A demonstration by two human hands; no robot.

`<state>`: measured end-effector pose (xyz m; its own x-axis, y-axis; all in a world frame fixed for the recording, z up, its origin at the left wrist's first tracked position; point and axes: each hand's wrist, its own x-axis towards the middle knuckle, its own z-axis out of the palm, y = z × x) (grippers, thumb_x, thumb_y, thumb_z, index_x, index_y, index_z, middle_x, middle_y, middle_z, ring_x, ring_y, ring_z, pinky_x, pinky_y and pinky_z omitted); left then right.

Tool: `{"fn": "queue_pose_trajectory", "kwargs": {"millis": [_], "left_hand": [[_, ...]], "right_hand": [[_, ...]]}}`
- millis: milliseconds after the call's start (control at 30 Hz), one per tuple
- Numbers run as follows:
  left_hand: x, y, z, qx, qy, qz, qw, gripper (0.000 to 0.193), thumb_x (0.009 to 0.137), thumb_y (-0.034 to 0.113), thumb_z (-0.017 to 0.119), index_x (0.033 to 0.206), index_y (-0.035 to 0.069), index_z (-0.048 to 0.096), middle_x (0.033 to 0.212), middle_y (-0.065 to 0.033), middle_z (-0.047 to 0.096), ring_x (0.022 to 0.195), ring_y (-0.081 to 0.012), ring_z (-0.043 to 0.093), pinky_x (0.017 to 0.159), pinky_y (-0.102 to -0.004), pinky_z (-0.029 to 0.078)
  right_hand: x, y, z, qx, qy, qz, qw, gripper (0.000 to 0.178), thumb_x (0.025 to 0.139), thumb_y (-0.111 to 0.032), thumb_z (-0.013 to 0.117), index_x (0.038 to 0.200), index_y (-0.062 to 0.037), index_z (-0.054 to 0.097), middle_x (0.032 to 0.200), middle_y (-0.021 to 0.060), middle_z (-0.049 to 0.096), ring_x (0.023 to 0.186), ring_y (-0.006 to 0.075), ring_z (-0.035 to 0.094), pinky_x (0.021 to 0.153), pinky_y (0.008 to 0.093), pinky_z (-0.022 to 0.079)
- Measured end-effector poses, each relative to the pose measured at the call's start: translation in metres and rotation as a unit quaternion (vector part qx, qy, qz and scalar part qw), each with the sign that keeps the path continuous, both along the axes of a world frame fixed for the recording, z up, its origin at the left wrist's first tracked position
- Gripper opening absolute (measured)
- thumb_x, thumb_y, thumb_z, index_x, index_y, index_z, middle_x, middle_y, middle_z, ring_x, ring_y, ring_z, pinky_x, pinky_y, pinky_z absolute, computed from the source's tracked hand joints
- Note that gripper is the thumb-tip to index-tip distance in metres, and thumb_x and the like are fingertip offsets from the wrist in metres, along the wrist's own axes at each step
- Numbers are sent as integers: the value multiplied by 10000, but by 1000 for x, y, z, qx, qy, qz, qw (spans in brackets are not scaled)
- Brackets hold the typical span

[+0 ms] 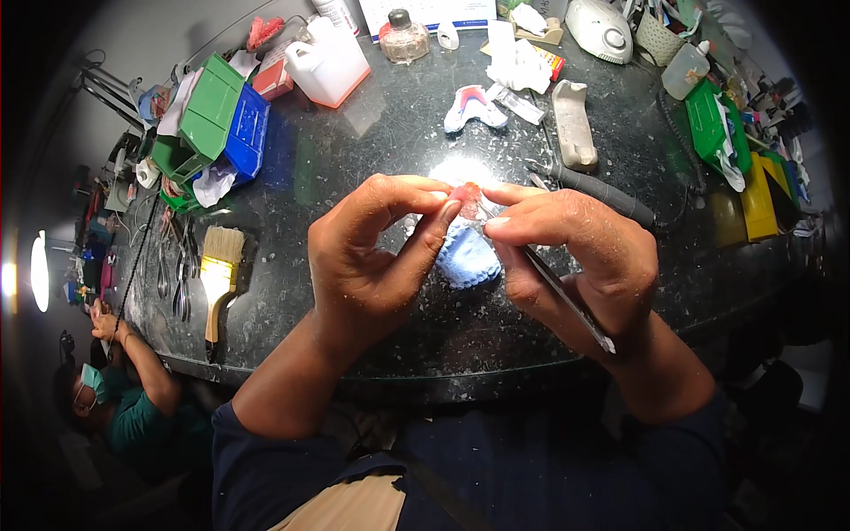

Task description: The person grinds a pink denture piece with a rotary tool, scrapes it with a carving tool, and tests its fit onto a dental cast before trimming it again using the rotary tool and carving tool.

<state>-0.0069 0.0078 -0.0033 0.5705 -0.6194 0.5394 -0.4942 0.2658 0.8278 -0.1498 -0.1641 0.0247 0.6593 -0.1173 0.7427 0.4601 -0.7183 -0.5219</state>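
Observation:
My left hand [367,243] pinches a small pink, translucent dental piece [468,196] between thumb and fingertips, above the middle of the bench. My right hand [584,243] is closed around a slim metal carving tool [571,301], whose handle slants down toward my wrist. The tool's front end is by the pink piece, its tip partly hidden by my fingers. Fingers of the right hand also come up to the piece's right side. Beneath both hands a light blue plaster dental cast [467,258] lies on the dark bench.
A pale dental cast with pink on it [475,110] lies farther back, near a corded handpiece [606,193] and a beige rest [575,126]. On the left are a paintbrush [219,274], pliers [183,274] and green and blue bins [243,133]. A masked person [133,398] sits far left.

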Motion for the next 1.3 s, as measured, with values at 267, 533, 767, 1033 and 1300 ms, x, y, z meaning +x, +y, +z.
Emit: {"fn": "queue_pose_trajectory", "kwargs": {"millis": [267,533,767,1033,1300], "left_hand": [[2,-1,1,14,-57,22,998,169,944,-114,806,1062,-13,739,1076,-138,814,1044,-190,796,927,-327,629],[1,0,4,24,-27,8,999,143,959,-95,801,1054,-17,729,1072,-137,812,1047,-178,791,938,-329,630],[-1,3,7,45,67,-35,996,158,1021,-109,719,1108,-8,633,1145,-165,782,1108,-181,762,1010,-316,600],[1,0,8,10,227,-97,969,126,1050,-52,724,1096,-11,613,1130,-158,780,1080,-169,761,987,-321,609],[0,0,2,-7,224,-110,968,138,1046,-53,726,1101,0,610,1164,-163,773,1109,-176,753,1004,-335,605]], "right_hand": [[3,-5,-5,-7,-13,5,1000,281,794,111,851,1044,11,771,1010,197,803,1012,338,835,863,393,663],[2,-8,-5,-20,-9,14,1000,291,789,102,856,1051,8,774,1011,197,799,993,336,834,860,385,661],[0,-4,-1,2,-12,7,1000,249,835,171,797,1043,40,752,980,166,805,1024,316,834,913,395,667],[-1,-2,2,34,-5,7,999,229,869,157,783,1064,40,755,1000,190,816,1063,308,827,931,375,648],[-2,2,0,55,3,25,998,248,876,181,764,1085,48,746,1046,198,813,1127,349,813,966,401,646]]}}
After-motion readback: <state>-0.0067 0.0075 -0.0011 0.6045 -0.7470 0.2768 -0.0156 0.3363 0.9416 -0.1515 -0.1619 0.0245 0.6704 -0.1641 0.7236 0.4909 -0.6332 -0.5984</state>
